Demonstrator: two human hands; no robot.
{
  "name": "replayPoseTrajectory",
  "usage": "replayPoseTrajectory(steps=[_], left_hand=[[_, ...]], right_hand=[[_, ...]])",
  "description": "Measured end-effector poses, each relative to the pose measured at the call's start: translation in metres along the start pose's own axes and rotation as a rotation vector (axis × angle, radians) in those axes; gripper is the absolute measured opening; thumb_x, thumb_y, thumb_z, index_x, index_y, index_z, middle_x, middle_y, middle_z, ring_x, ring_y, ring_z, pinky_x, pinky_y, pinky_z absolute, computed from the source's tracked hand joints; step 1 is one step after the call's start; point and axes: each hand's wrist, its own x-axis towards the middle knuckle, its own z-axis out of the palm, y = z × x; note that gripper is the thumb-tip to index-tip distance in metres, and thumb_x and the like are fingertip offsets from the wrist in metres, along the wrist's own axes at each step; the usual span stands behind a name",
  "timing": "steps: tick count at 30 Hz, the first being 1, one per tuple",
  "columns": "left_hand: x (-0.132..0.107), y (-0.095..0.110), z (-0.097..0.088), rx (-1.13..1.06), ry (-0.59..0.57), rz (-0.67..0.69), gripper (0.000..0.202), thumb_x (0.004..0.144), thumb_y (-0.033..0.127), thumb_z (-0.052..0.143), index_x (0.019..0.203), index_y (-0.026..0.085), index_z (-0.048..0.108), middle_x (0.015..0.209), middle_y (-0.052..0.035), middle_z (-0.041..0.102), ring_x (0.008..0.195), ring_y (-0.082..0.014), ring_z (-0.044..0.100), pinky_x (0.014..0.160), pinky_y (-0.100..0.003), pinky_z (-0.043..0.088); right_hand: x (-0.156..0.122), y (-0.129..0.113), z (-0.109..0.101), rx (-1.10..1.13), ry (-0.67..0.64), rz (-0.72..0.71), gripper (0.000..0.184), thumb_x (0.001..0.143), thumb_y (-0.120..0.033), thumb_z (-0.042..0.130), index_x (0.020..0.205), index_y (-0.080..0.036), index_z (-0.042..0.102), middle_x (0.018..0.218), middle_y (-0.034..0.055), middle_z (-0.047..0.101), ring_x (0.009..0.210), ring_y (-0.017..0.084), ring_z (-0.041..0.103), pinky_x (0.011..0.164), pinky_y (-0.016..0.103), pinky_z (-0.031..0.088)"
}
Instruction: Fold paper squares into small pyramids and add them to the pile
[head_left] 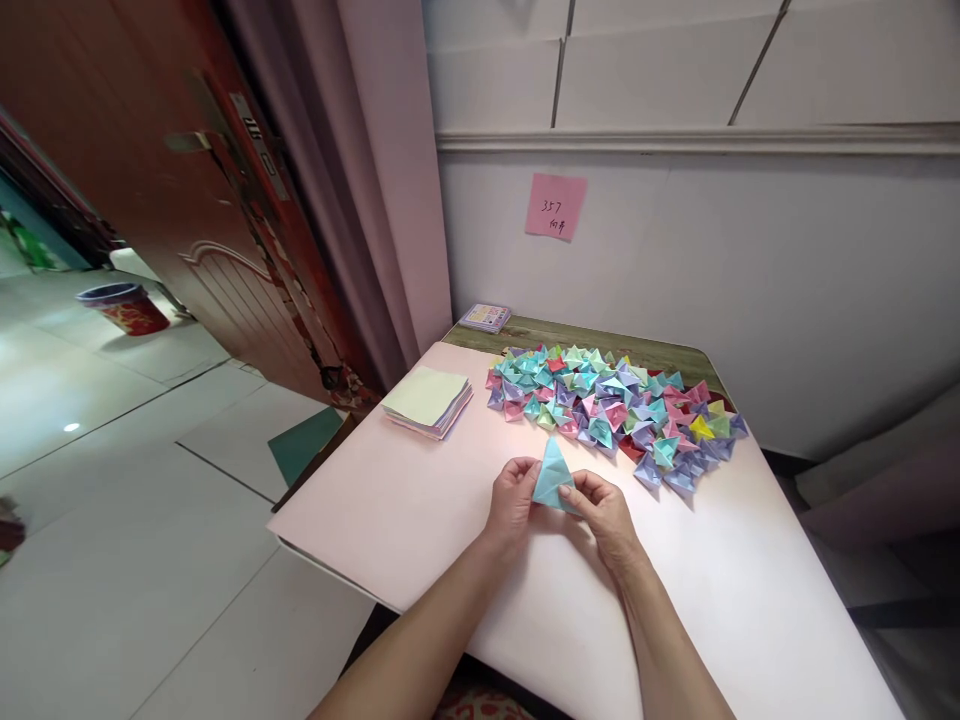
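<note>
A light-blue sheet of paper, folded into a triangle with its tip pointing away from me, is held between both hands just above the table. My left hand pinches its left edge. My right hand grips the lower right corner, thumb lying on the paper. Beyond the hands spreads a heap of small folded paper boats in blue, purple, pink, green, yellow and red. To the left sits a stack of square paper, with a pale yellow sheet on top.
The pink-white tabletop has its left edge above a tiled floor. A small pile of cards lies at the back left corner. A pink note is stuck on the wall. A green-topped box stands left of the table, near a brown door.
</note>
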Motion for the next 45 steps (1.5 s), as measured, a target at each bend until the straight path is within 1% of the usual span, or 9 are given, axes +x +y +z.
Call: replayPoseTrajectory(steps=[5, 9, 15, 19, 25, 35, 39, 42, 45], left_hand=[[-0.001, 0.0, -0.004, 0.306, -0.131, 0.121, 0.038, 0.078, 0.051, 0.065, 0.078, 0.013, 0.068, 0.066, -0.0019, 0.065, 0.06, -0.0125, 0.059, 0.06, -0.023, 0.049], [-0.002, 0.005, -0.007, 0.334, -0.184, 0.032, 0.036, 0.066, 0.041, 0.077, 0.086, 0.012, 0.069, 0.067, -0.0038, 0.068, 0.056, -0.0145, 0.062, 0.057, -0.026, 0.052], [-0.002, 0.018, -0.014, 0.4, -0.245, -0.143, 0.029, 0.062, 0.035, 0.078, 0.075, 0.011, 0.068, 0.058, -0.0047, 0.066, 0.046, -0.0137, 0.059, 0.048, -0.024, 0.049], [-0.004, 0.021, -0.016, 0.484, -0.33, -0.186, 0.026, 0.065, 0.033, 0.075, 0.076, 0.011, 0.068, 0.059, -0.0054, 0.068, 0.047, -0.0137, 0.06, 0.048, -0.023, 0.047], [-0.008, 0.019, -0.013, 0.515, -0.353, -0.178, 0.024, 0.067, 0.034, 0.074, 0.075, 0.012, 0.068, 0.061, -0.0047, 0.067, 0.051, -0.0136, 0.062, 0.049, -0.022, 0.047], [-0.016, 0.026, 0.002, 0.674, -0.327, -0.13, 0.009, 0.066, 0.024, 0.066, 0.06, 0.017, 0.064, 0.05, -0.0033, 0.065, 0.047, -0.0179, 0.063, 0.045, -0.025, 0.048], [-0.02, 0.026, 0.0, 0.706, -0.323, -0.139, 0.011, 0.065, 0.022, 0.067, 0.057, 0.017, 0.063, 0.05, -0.0035, 0.064, 0.045, -0.0169, 0.061, 0.044, -0.024, 0.047], [-0.018, 0.024, -0.005, 0.549, -0.253, -0.177, 0.016, 0.066, 0.029, 0.072, 0.063, 0.015, 0.065, 0.056, -0.0062, 0.068, 0.049, -0.0169, 0.064, 0.048, -0.025, 0.051], [-0.011, 0.023, -0.006, 0.327, -0.097, -0.114, 0.028, 0.067, 0.038, 0.076, 0.072, 0.012, 0.066, 0.064, -0.0085, 0.071, 0.056, -0.0169, 0.067, 0.058, -0.027, 0.056]], right_hand=[[0.004, 0.004, -0.002, -0.069, 0.134, -0.035, 0.036, 0.067, -0.05, 0.078, 0.078, -0.017, 0.067, 0.068, 0.0019, 0.066, 0.06, 0.016, 0.057, 0.056, 0.026, 0.044], [0.006, 0.007, -0.004, -0.058, 0.097, -0.023, 0.038, 0.066, -0.051, 0.079, 0.081, -0.017, 0.068, 0.075, 0.0044, 0.07, 0.068, 0.019, 0.062, 0.064, 0.03, 0.049], [0.006, 0.0, -0.005, 0.019, 0.013, 0.027, 0.06, 0.063, -0.044, 0.084, 0.115, -0.022, 0.063, 0.096, 0.0058, 0.071, 0.082, 0.021, 0.067, 0.074, 0.033, 0.053], [0.005, -0.004, -0.005, 0.021, -0.011, 0.067, 0.046, 0.06, -0.043, 0.086, 0.095, -0.017, 0.069, 0.081, 0.0047, 0.07, 0.075, 0.021, 0.065, 0.068, 0.031, 0.052], [0.003, -0.001, -0.004, 0.098, 0.041, 0.08, 0.054, 0.057, -0.038, 0.088, 0.103, -0.019, 0.068, 0.076, 0.0022, 0.069, 0.069, 0.019, 0.063, 0.063, 0.028, 0.05], [0.005, 0.005, -0.006, 0.023, 0.239, 0.023, 0.03, 0.06, -0.038, 0.085, 0.077, -0.015, 0.075, 0.066, 0.0017, 0.068, 0.057, 0.014, 0.056, 0.052, 0.025, 0.044], [0.012, 0.004, -0.023, 0.162, 0.457, -0.041, 0.028, 0.063, -0.041, 0.082, 0.072, -0.017, 0.071, 0.058, -0.0021, 0.063, 0.051, 0.012, 0.055, 0.049, 0.024, 0.046], [0.016, 0.002, -0.034, 0.258, 0.644, -0.083, 0.031, 0.062, -0.043, 0.082, 0.078, -0.019, 0.071, 0.064, -0.0026, 0.065, 0.055, 0.011, 0.06, 0.055, 0.023, 0.052], [0.015, 0.001, -0.029, 0.255, 0.57, -0.067, 0.038, 0.069, -0.052, 0.076, 0.088, -0.019, 0.072, 0.076, 0.0013, 0.069, 0.065, 0.012, 0.065, 0.06, 0.023, 0.054]])
